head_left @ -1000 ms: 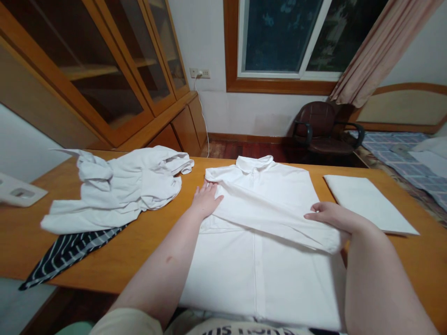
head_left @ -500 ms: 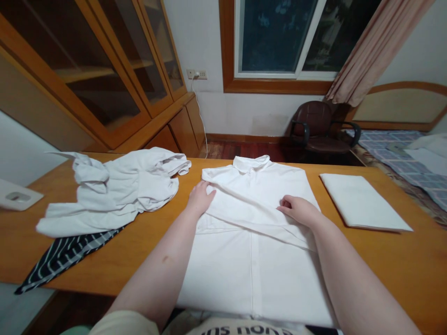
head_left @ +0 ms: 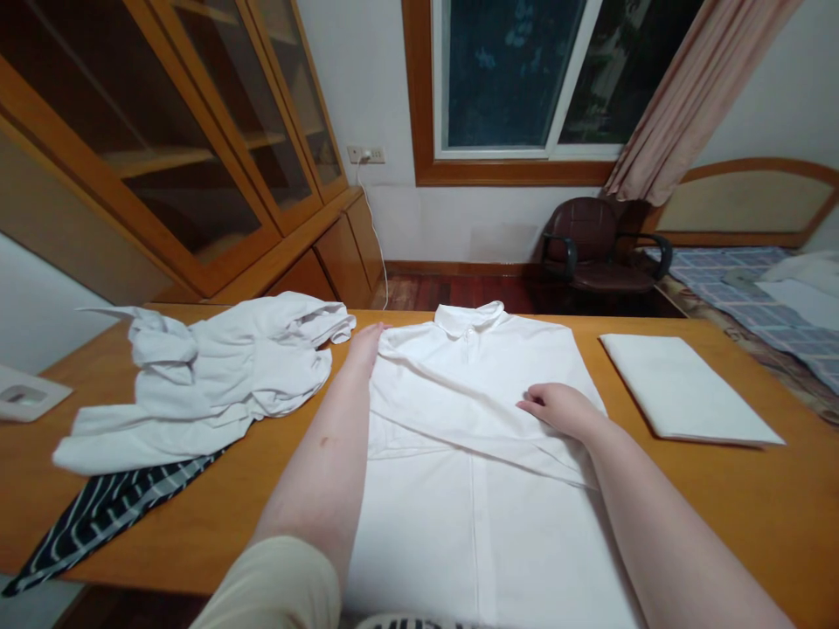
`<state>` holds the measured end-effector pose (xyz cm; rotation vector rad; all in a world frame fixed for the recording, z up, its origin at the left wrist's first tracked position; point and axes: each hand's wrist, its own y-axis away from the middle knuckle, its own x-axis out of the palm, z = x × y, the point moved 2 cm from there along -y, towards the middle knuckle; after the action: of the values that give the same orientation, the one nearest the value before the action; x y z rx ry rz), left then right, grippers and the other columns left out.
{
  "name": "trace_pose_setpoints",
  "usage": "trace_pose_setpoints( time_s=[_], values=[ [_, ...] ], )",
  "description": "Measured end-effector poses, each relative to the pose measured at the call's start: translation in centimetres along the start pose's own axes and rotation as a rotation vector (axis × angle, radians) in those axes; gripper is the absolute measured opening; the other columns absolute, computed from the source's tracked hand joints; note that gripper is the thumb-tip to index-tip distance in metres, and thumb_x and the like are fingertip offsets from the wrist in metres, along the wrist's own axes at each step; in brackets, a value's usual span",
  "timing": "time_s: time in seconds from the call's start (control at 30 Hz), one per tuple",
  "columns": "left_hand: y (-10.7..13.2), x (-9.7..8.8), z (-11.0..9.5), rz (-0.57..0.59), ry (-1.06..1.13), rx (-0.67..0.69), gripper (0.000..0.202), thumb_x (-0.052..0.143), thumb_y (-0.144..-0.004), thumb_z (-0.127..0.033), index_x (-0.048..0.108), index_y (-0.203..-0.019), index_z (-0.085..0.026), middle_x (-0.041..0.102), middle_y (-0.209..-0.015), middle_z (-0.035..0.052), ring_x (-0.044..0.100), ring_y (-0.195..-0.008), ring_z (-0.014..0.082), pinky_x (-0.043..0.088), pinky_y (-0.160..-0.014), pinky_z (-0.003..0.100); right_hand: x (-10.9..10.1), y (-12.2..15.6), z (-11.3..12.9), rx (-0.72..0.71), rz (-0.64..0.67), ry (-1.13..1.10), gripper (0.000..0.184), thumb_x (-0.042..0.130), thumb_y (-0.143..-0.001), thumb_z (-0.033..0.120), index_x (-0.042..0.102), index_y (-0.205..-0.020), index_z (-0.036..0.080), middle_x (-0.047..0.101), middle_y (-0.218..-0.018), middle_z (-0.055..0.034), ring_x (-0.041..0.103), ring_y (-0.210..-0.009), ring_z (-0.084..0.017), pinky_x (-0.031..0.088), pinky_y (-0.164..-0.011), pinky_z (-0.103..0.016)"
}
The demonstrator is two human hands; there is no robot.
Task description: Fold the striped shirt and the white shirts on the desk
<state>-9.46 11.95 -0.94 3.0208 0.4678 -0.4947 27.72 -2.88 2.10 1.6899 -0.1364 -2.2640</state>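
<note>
A white collared shirt (head_left: pixel 472 437) lies flat on the wooden table (head_left: pixel 753 498), collar away from me, one sleeve folded diagonally across its chest. My left hand (head_left: pixel 364 342) rests at the shirt's far left shoulder, touching the fabric's edge; its fingers are mostly hidden. Flat on the folded sleeve lies my right hand (head_left: pixel 560 408), near the shirt's right side, fingers together and pressing down.
A crumpled pile of white garments (head_left: pixel 216 376) and a dark striped cloth (head_left: pixel 98 511) lie at the left. A folded white cloth (head_left: pixel 685 389) sits at the right. A white device (head_left: pixel 23 395) is at the far left edge. Beyond the table stand a chair (head_left: pixel 599 249) and cabinets.
My right hand slid left along the folded sleeve toward the shirt's middle. My left hand moved up from the sleeve's base to the far shoulder corner.
</note>
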Motion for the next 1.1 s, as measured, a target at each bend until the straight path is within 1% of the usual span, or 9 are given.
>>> trace_pose_setpoints(
  time_s=[0.2, 0.37, 0.5, 0.6, 0.7, 0.8, 0.9, 1.0, 1.1],
  values=[
    [0.6, 0.2, 0.5, 0.064, -0.127, -0.017, 0.033, 0.059, -0.064, -0.017, 0.073, -0.094, -0.019, 0.071, -0.085, 0.0041, 0.064, -0.073, 0.0201, 0.050, -0.072, 0.030, 0.0, -0.1, -0.1, 0.031, 0.019, 0.000, 0.035, 0.047, -0.085, 0.051, 0.061, -0.069, 0.022, 0.062, -0.065, -0.0011, 0.050, -0.060, -0.014, 0.028, -0.055, -0.025],
    [1.6, 0.2, -1.4, 0.018, -0.527, 0.232, 0.041, 0.049, -0.069, -0.007, 0.071, -0.099, -0.025, 0.066, -0.106, 0.0048, 0.061, -0.096, 0.0235, 0.045, -0.089, 0.034, -0.1, -0.2, 0.0, 0.034, 0.023, -0.009, 0.037, 0.046, -0.085, 0.052, 0.061, -0.069, 0.023, 0.062, -0.065, -0.0013, 0.051, -0.061, -0.015, 0.028, -0.055, -0.025],
    [2.3, -0.2, -2.8, -0.137, -0.627, 0.303, 0.037, 0.046, -0.081, -0.016, 0.061, -0.114, -0.025, 0.061, -0.115, 0.0080, 0.056, -0.109, 0.0257, 0.043, -0.095, 0.038, -0.2, 0.0, -0.2, 0.051, 0.039, -0.019, 0.037, 0.047, -0.084, 0.052, 0.061, -0.067, 0.022, 0.063, -0.065, -0.0017, 0.051, -0.060, -0.015, 0.029, -0.055, -0.026],
    [2.0, -0.6, -2.5, -0.207, -0.467, 0.150, 0.034, 0.054, -0.082, -0.030, 0.055, -0.114, -0.020, 0.065, -0.099, 0.0088, 0.062, -0.097, 0.0258, 0.048, -0.087, 0.039, -0.3, 0.1, -0.6, 0.117, 0.053, -0.023, 0.036, 0.048, -0.083, 0.052, 0.062, -0.069, 0.022, 0.064, -0.067, -0.0024, 0.052, -0.060, -0.015, 0.030, -0.054, -0.026],
    [1.1, -0.3, -1.5, -0.109, -0.132, -0.059, 0.036, 0.051, -0.084, -0.035, 0.051, -0.114, -0.015, 0.066, -0.086, 0.0073, 0.067, -0.078, 0.0210, 0.053, -0.074, 0.036, -0.4, 0.2, -0.9, 0.153, 0.058, -0.005, 0.037, 0.046, -0.084, 0.052, 0.064, -0.071, 0.022, 0.065, -0.069, -0.0033, 0.053, -0.062, -0.016, 0.030, -0.055, -0.026],
    [0.5, 0.3, -0.8, -0.011, 0.025, -0.047, 0.033, 0.041, -0.088, -0.029, 0.051, -0.115, -0.014, 0.068, -0.095, 0.0090, 0.067, -0.085, 0.0177, 0.053, -0.080, 0.033, -0.3, 0.2, -1.0, 0.142, 0.051, 0.024, 0.038, 0.044, -0.084, 0.052, 0.065, -0.074, 0.022, 0.066, -0.072, -0.0041, 0.054, -0.065, -0.017, 0.029, -0.056, -0.026],
    [0.6, 1.0, -0.5, 0.154, -0.232, 0.145, 0.033, 0.044, -0.087, -0.028, 0.056, -0.115, -0.016, 0.065, -0.115, 0.0098, 0.061, -0.108, 0.0193, 0.045, -0.096, 0.035, -0.3, 0.1, -1.1, 0.156, 0.064, 0.023, 0.039, 0.044, -0.085, 0.053, 0.067, -0.078, 0.022, 0.068, -0.076, -0.0051, 0.055, -0.068, -0.017, 0.030, -0.056, -0.026],
    [1.5, 1.9, -0.3, 0.351, -0.672, 0.317, 0.046, 0.047, -0.087, -0.034, 0.051, -0.130, -0.016, 0.045, -0.142, 0.0127, 0.037, -0.134, 0.0259, 0.026, -0.111, 0.044, -0.4, 0.2, -1.2, 0.172, 0.066, 0.019, 0.040, 0.044, -0.085, 0.054, 0.067, -0.078, 0.022, 0.068, -0.077, -0.0054, 0.056, -0.068, -0.018, 0.030, -0.056, -0.026],
    [2.5, 2.7, -0.7, 0.353, -0.999, 0.315, 0.061, 0.042, -0.090, -0.041, 0.034, -0.144, -0.014, 0.023, -0.154, 0.0152, 0.013, -0.143, 0.0311, 0.011, -0.113, 0.055, -0.6, 0.4, -1.2, 0.175, 0.076, 0.023, 0.040, 0.046, -0.083, 0.055, 0.067, -0.076, 0.021, 0.068, -0.075, -0.0054, 0.056, -0.066, -0.017, 0.030, -0.055, -0.026]
  ],
)
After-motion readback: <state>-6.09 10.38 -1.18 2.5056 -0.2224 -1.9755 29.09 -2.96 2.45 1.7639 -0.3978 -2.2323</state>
